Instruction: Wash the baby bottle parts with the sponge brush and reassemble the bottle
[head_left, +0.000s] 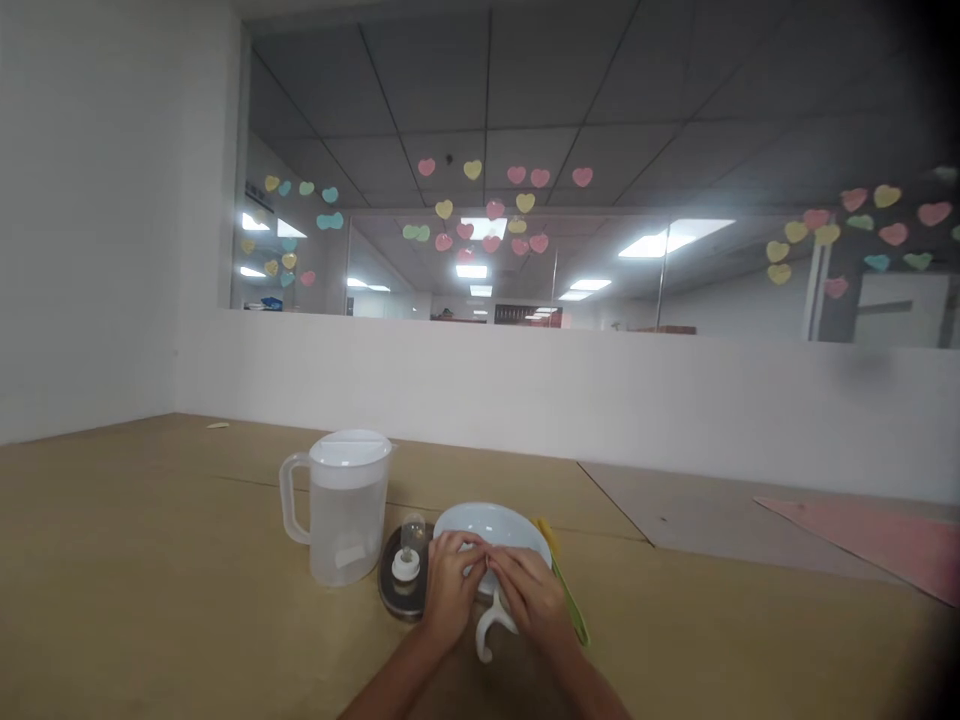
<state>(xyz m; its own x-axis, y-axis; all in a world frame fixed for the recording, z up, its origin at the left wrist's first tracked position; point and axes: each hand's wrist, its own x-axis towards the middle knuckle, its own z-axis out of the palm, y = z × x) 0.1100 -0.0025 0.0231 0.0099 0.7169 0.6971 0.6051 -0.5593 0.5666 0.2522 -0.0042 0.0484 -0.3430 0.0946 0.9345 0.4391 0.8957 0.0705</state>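
My left hand (pixel 453 585) and my right hand (pixel 534 592) meet over the near side of a white bowl (pixel 491 516). Both have their fingers pinched together at the tips; whatever small thing they hold is too hidden to name. Just below the fingers, between the wrists, shows a white curved handle-like piece (pixel 491 630). Left of my left hand is a dark oval tray (pixel 394 598) with a white ring (pixel 406 566) in it and a clear domed piece (pixel 413 533) by the ring. A green-handled brush with yellow bristles (pixel 574 605) lies right of the bowl, partly behind my right hand.
A clear lidded pitcher (pixel 346 520) with liquid inside stands left of the tray, handle to the left. The brown tabletop (pixel 187 570) runs back to a white wall (pixel 480 380) under a window. A pink sheet (pixel 877 540) lies far right.
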